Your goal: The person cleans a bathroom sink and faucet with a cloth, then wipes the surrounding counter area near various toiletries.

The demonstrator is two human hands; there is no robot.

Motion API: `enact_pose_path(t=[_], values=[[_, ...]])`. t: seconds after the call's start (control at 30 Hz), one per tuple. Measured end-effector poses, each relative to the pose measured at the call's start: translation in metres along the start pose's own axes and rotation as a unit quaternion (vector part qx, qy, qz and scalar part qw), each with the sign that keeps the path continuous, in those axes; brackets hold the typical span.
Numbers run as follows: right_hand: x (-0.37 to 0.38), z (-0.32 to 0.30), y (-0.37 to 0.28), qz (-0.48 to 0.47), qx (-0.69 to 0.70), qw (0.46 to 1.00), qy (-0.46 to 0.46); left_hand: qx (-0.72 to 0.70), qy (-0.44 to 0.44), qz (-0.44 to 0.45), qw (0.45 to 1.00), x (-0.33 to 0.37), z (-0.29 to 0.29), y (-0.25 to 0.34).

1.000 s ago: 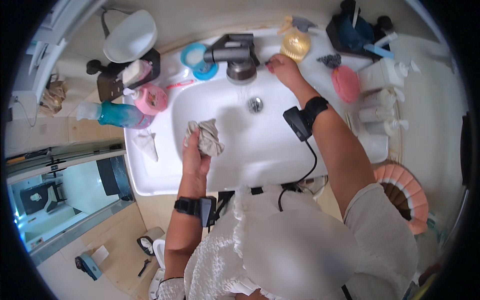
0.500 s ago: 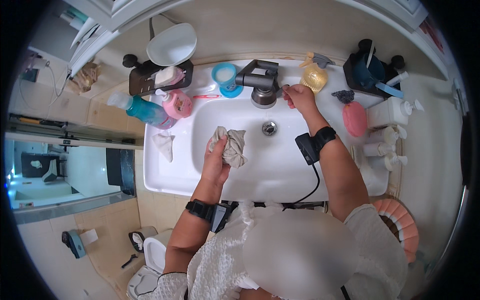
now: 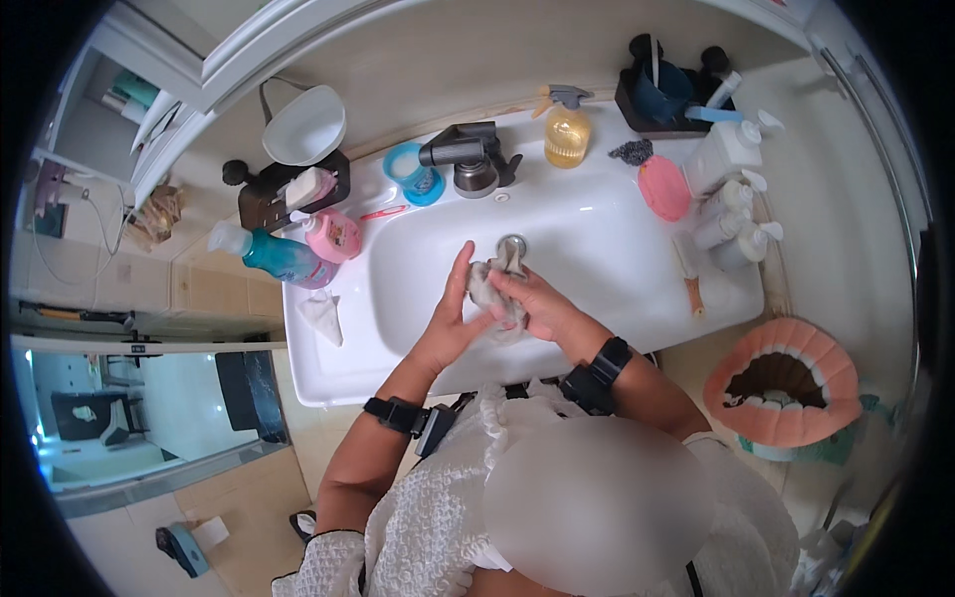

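Observation:
A crumpled, pale grey-beige cloth (image 3: 485,292) is bunched between my two hands, above the near part of the white sink (image 3: 607,239). My left hand (image 3: 453,323) cups its left side, with the fingers stretched upward and the thumb pressed against it. Wrapped over its right side is my right hand (image 3: 540,303), partly hiding the cloth. One fold sticks up past my fingers, over the metal drain (image 3: 511,245). Behind the basin stands the dark grey faucet (image 3: 476,169).
To the left are a teal bottle (image 3: 279,256), a pink pump bottle (image 3: 333,237), a blue cup (image 3: 405,164) and a folded white cloth (image 3: 320,316). A yellow spray bottle (image 3: 567,134) stands behind. On the right are a pink oval item (image 3: 665,187) and several white pump bottles (image 3: 731,164).
My right hand has left the faucet handle and come down onto the cloth. My left hand has moved right with the cloth, toward the drain. The whole view has shifted and turned somewhat.

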State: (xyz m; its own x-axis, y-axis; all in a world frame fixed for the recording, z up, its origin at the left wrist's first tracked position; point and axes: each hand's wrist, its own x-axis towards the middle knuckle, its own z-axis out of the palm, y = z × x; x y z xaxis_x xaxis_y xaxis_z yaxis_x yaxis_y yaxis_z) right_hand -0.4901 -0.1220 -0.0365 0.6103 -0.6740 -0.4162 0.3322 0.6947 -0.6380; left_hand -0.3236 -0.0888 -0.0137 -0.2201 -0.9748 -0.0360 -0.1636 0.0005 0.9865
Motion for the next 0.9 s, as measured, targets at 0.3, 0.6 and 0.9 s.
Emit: enact_pose_path(t=[0.3,0.6,0.9], values=[[-0.021,0.005,-0.033,-0.026,-0.372,0.921,-0.111,0.499,-0.170,0.167,0.833,0.013,0.002,0.051],[0.019,-0.030,-0.004,-0.130,-0.668,0.730,0.062,0.566,-0.140,-0.081,0.808,0.053,0.033,-0.014],[0.018,-0.049,-0.015,-0.127,-0.537,0.833,0.031,-0.007,-0.147,-0.206,0.967,0.063,-0.012,-0.033]])
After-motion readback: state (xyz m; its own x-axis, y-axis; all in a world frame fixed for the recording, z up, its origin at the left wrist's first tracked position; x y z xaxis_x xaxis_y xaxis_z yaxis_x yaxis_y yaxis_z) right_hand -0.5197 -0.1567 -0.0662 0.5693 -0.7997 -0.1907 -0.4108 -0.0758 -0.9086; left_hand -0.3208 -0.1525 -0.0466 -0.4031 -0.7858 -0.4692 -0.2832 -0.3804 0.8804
